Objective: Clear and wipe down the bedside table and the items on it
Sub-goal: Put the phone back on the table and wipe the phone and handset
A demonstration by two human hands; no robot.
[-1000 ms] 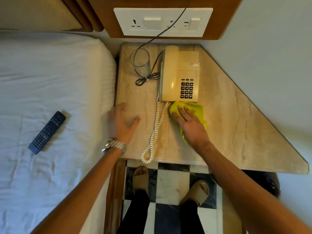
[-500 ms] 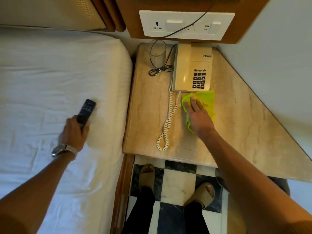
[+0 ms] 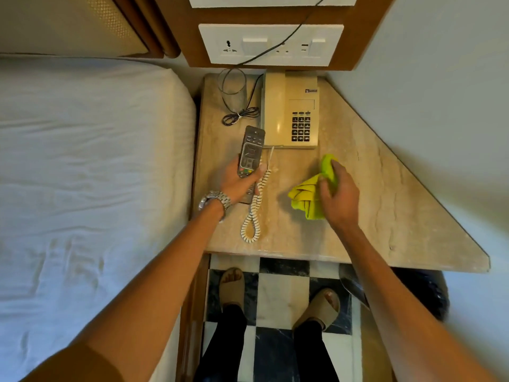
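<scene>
- A bedside table with a beige marble top is seen from above. It narrows to a point on the right and sits in a corner between a bed on the left and a pale wall on the right.
- The bed has a wrinkled white sheet. Its edge lies just beside the table's left side.
- Behind the table, a white socket panel is set in a brown wooden backing.
- A black cable runs down from the panel to a tied bundle on the table top.
- A clear drinking glass stands upright at the back left of the table.
- A cream telephone with a dark keypad sits at the back, just right of the glass.
- Its coiled cord trails forward across the marble to a loop near the front edge.
- Below the table edge is a black-and-white checkered floor, with the person's feet in tan sandals.
- The left hand, with a metal watch on its wrist, has its fingers curled round the lower half of a grey remote control.
- The remote is over the table's left part, buttons up, its top end near the telephone's front corner.
- The right hand grips a bunched yellow-green cloth over the middle of the table. Loose folds hang out to the left of the hand.
- Whether the cloth touches the marble cannot be told.
</scene>
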